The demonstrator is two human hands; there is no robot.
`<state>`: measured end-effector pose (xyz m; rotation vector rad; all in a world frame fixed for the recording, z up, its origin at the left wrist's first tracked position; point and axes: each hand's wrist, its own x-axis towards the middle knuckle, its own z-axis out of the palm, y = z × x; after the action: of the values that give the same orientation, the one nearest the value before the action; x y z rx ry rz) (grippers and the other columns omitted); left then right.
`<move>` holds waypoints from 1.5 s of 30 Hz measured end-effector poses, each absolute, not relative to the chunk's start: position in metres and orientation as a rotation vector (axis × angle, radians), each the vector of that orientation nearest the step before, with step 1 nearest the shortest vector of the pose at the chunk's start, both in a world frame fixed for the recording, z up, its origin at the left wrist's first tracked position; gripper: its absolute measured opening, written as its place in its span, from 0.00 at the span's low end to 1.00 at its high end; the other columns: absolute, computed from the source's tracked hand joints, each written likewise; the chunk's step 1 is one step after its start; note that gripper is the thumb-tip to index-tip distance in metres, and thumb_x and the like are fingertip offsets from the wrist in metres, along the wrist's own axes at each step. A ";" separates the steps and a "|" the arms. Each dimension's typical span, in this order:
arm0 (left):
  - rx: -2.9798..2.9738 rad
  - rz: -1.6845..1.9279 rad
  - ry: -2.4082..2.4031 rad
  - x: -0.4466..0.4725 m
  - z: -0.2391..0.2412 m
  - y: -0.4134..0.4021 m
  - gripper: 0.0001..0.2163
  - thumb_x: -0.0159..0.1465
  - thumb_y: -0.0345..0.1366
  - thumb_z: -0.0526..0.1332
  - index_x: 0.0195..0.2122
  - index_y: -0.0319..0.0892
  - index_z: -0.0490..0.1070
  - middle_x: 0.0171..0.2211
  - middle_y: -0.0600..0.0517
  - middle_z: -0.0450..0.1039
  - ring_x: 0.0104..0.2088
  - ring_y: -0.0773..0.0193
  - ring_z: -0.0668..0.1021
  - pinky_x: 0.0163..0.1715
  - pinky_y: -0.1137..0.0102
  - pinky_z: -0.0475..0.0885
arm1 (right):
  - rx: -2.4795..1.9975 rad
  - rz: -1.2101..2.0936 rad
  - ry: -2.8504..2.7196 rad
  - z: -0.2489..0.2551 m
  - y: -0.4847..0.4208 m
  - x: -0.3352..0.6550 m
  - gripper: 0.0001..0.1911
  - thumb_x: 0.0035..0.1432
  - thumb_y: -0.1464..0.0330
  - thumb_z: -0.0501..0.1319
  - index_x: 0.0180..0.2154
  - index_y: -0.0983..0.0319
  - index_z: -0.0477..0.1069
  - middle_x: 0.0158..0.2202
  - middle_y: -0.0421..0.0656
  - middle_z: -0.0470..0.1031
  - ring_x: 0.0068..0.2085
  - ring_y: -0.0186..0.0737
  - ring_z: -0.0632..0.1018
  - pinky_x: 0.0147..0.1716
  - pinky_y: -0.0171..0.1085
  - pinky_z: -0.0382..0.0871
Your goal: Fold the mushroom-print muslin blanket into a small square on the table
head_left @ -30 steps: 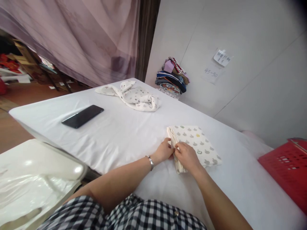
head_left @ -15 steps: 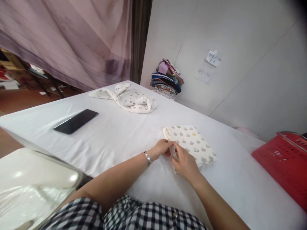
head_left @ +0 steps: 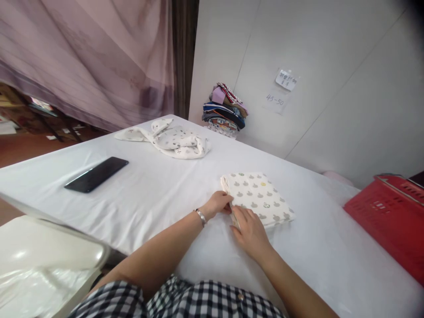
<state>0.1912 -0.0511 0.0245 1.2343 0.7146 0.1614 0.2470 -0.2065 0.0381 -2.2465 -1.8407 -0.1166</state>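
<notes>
A white cloth [head_left: 265, 192] printed with grey apple-like shapes and one yellow one lies folded into a flat, layered rectangle on the table. At its left, layered edge, my left hand [head_left: 218, 202] is closed on the cloth between thumb and fingers; the fingertips are partly hidden. My right hand [head_left: 251, 232] holds the near end of that same edge, its fingers on top of the layers and its thumb at the side, close to my left fingertips. Farther back lies a crumpled white cloth [head_left: 185, 141] with small dark prints, untouched.
A white-covered table [head_left: 159, 190] fills the middle. A black phone [head_left: 96, 174] lies on its left part. Folded fabrics [head_left: 225, 110] are stacked by the wall behind. A red plastic basket [head_left: 387, 216] stands at the right, and a glossy cream-coloured surface [head_left: 49, 247] lies at lower left.
My right fingers have spread from a pinch to lie flatter over the cloth's edge. My left hand still grips that edge. The view has shifted slightly.
</notes>
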 end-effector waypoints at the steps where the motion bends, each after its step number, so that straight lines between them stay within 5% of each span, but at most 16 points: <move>1: 1.234 0.166 0.718 0.192 0.024 -0.050 0.03 0.55 0.32 0.59 0.27 0.38 0.66 0.20 0.51 0.71 0.24 0.62 0.76 0.27 0.69 0.74 | -2.244 -0.145 -1.851 0.035 -0.207 0.247 0.26 0.55 0.72 0.55 0.57 0.62 0.57 0.54 0.49 0.65 0.51 0.48 0.65 0.48 0.44 0.61; 10: 1.304 0.395 0.842 0.225 0.028 -0.019 0.21 0.49 0.36 0.68 0.42 0.38 0.64 0.35 0.45 0.73 0.34 0.60 0.76 0.29 0.71 0.71 | -2.125 -0.425 -1.893 0.006 -0.209 0.254 0.26 0.55 0.78 0.48 0.56 0.65 0.61 0.55 0.51 0.65 0.50 0.48 0.66 0.46 0.46 0.62; 19: 1.300 0.497 0.748 0.233 0.008 0.008 0.09 0.51 0.35 0.64 0.32 0.38 0.68 0.31 0.48 0.73 0.36 0.60 0.76 0.32 0.69 0.71 | -2.087 -0.549 -1.912 0.000 -0.216 0.249 0.24 0.56 0.78 0.48 0.54 0.65 0.64 0.56 0.51 0.64 0.50 0.49 0.66 0.46 0.46 0.62; 28: 1.432 0.596 0.608 0.230 0.001 0.012 0.15 0.55 0.36 0.62 0.43 0.39 0.68 0.35 0.48 0.75 0.36 0.62 0.77 0.37 0.68 0.72 | -1.934 -0.484 -1.897 0.010 -0.223 0.262 0.26 0.57 0.79 0.47 0.57 0.66 0.60 0.52 0.52 0.68 0.50 0.46 0.68 0.46 0.45 0.64; 32: 1.642 0.702 0.723 0.232 0.000 0.007 0.16 0.54 0.33 0.61 0.45 0.43 0.69 0.37 0.51 0.74 0.39 0.61 0.75 0.44 0.66 0.69 | -2.013 -0.462 -1.941 0.009 -0.228 0.259 0.20 0.60 0.74 0.50 0.53 0.65 0.65 0.55 0.50 0.67 0.52 0.47 0.67 0.45 0.44 0.62; 37: 1.852 0.782 0.765 0.229 -0.002 0.004 0.21 0.55 0.31 0.60 0.51 0.43 0.66 0.48 0.49 0.70 0.47 0.59 0.72 0.52 0.65 0.64 | -2.062 -0.466 -1.907 0.004 -0.230 0.249 0.19 0.60 0.72 0.51 0.52 0.64 0.66 0.57 0.50 0.65 0.53 0.47 0.65 0.47 0.44 0.59; 45: 2.391 0.908 0.612 0.224 0.005 0.000 0.16 0.62 0.31 0.53 0.51 0.43 0.66 0.53 0.49 0.66 0.55 0.60 0.65 0.56 0.61 0.60 | -2.079 -0.486 -1.916 0.002 -0.231 0.248 0.20 0.60 0.72 0.50 0.53 0.63 0.66 0.58 0.49 0.63 0.55 0.47 0.65 0.47 0.44 0.59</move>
<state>0.2242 0.0002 0.0051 2.3909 0.6118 0.9085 0.2482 -0.2311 0.0023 -2.0789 -1.9160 -0.4860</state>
